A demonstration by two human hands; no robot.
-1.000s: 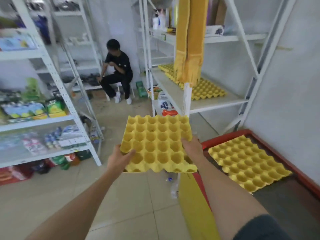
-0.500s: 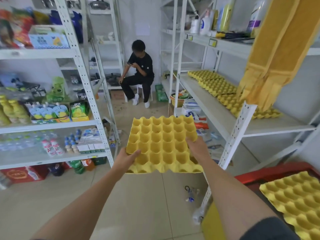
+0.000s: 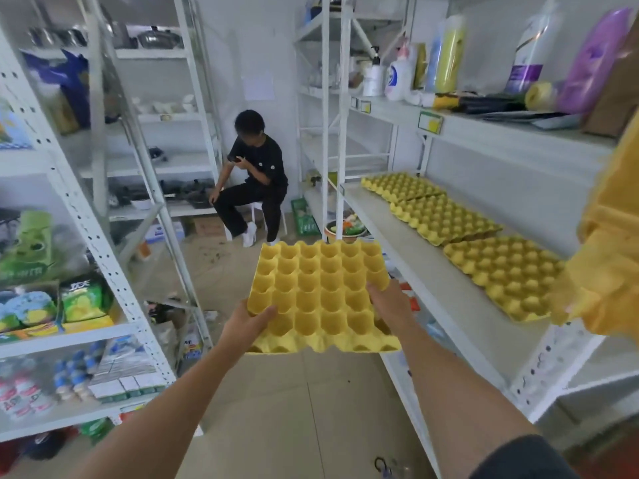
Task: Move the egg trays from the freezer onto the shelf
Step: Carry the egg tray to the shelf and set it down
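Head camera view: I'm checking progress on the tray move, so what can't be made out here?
- Freezer: outside the frame, so trays left there can't be counted.
- Nearest shelf tray: its near end is hidden by a yellow cloth.
- Held tray: both hands cover its near corners; underside unseen.
- Bottle labels: too blurred to read.

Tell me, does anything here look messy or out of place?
Mostly tidy. The three egg trays on the shelf sit slightly askew, edges overlapping rather than lined up, the nearest tray partly hidden by a hanging yellow cloth. Dark specks litter the floor near the seated person.
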